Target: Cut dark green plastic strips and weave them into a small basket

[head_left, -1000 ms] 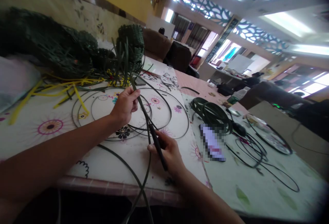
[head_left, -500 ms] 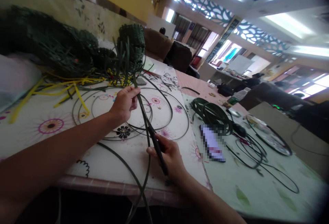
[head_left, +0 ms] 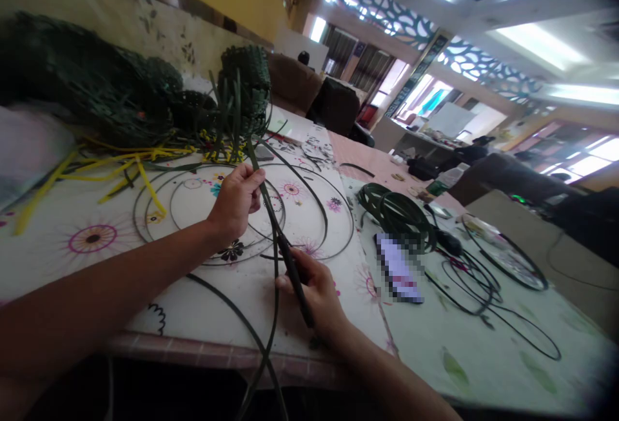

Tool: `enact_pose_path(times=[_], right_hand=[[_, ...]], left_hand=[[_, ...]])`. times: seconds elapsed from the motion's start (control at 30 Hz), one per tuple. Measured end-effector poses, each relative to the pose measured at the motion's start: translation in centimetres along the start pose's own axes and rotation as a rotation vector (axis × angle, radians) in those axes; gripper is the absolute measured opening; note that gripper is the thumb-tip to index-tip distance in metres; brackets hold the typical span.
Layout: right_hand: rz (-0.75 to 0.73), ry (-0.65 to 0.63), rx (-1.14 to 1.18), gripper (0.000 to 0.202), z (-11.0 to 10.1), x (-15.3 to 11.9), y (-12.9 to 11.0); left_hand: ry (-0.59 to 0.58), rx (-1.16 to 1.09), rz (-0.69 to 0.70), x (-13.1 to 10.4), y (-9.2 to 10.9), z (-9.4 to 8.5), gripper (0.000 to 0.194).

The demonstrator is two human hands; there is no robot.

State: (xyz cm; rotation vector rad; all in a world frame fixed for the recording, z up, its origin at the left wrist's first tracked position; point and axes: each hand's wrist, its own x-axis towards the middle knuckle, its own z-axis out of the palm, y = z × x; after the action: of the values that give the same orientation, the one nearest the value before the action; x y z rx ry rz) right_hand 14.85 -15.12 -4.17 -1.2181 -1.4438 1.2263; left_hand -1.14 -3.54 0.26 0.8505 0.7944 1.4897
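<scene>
My left hand (head_left: 235,202) pinches a dark green flat weaving strip (head_left: 267,203) between thumb and fingers above the table. The strip comes from an upright, partly woven green piece (head_left: 244,79) with loose ends behind the hand. My right hand (head_left: 319,289) is wrapped round a slim, black-handled tool (head_left: 296,279); its kind I cannot make out. The tool's tip lies along the strip just below my left hand. One strip end drops past my right fingers and crosses a second green strip (head_left: 227,308) at the table's front edge.
Dark green woven pieces (head_left: 97,86) are heaped at the back left, with yellow strips (head_left: 149,189) before them. On the right are a coil of green strip (head_left: 394,215), a blurred-out purple item (head_left: 399,269) and thin looped cable (head_left: 483,292). Thin rings of strip lie on the flowered cloth.
The view has shifted very slightly. The tool's tip sits a touch higher along the strip, nearer my left hand; both hands keep their holds.
</scene>
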Motion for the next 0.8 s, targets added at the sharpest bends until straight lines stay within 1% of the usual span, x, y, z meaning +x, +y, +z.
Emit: enact_pose_path(times=[0.17,0.3,0.37,0.5,0.57,0.67,0.8], right_hand=[[0.02,-0.011,-0.043,0.029,-0.1,-0.3,-0.3],[0.025,-0.018,-0.05,0.028,-0.1,-0.2,-0.1],[0.037,-0.005,-0.048,0.031,-0.1,-0.1,0.1],[0.012,0.036,-0.041,0.044,-0.1,0.0,0.5],[-0.012,0.028,-0.038,0.041,-0.1,0.0,0.7],[-0.027,0.008,-0.039,0.033,-0.2,-0.2,0.6],[-0.044,-0.015,-0.047,0.026,-0.2,-0.3,-0.1]], left_hand=[[0.017,-0.001,-0.013,0.5,0.0,-0.3,0.027],[0.04,-0.031,-0.038,1.6,0.4,-0.8,0.026],[0.045,-0.034,-0.039,1.8,0.5,-0.9,0.026],[-0.015,-0.007,-0.007,1.0,0.3,-0.5,0.027],[-0.035,0.001,0.0,0.3,0.2,-0.2,0.027],[-0.032,0.001,0.004,-0.2,0.1,0.1,0.027],[-0.012,-0.013,-0.008,0.1,0.0,-0.1,0.026]])
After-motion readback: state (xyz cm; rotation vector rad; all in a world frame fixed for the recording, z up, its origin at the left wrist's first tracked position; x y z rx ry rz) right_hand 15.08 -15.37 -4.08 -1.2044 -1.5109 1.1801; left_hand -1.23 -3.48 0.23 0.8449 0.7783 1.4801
